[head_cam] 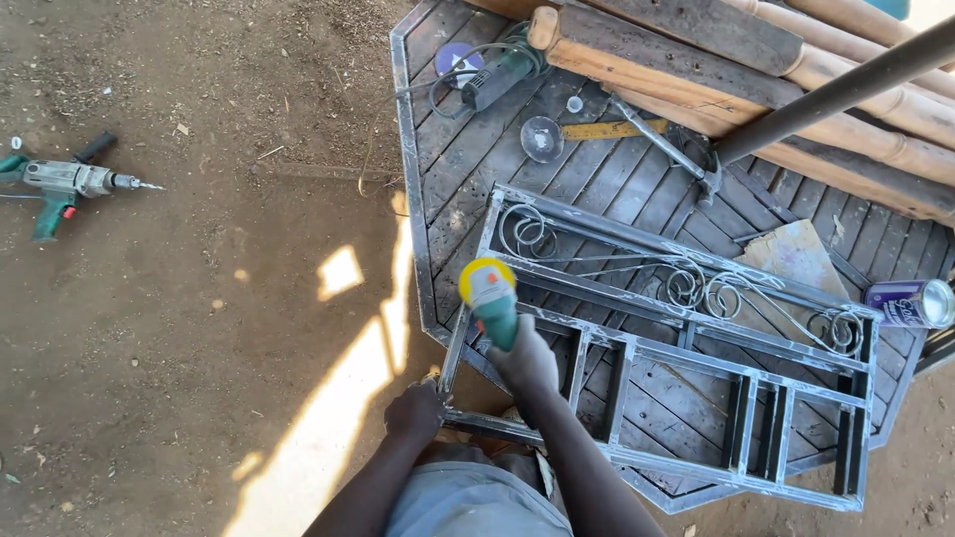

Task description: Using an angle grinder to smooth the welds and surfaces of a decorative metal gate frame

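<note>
My right hand (525,360) grips a green angle grinder (494,308) with a yellow disc (485,279), held over the left end of a grey metal frame (686,398) with scroll ornaments. My left hand (416,410) presses down on the frame's near left corner. The frame lies on a slatted metal panel (468,149) that rests on the dirt ground.
A green electric drill (62,183) lies on the dirt at far left. A second grinder (497,75), a clear round lens (541,138), a hammer (665,147), a purple can (910,303), bamboo poles (856,124) and a dark pipe (846,91) crowd the panel's far side.
</note>
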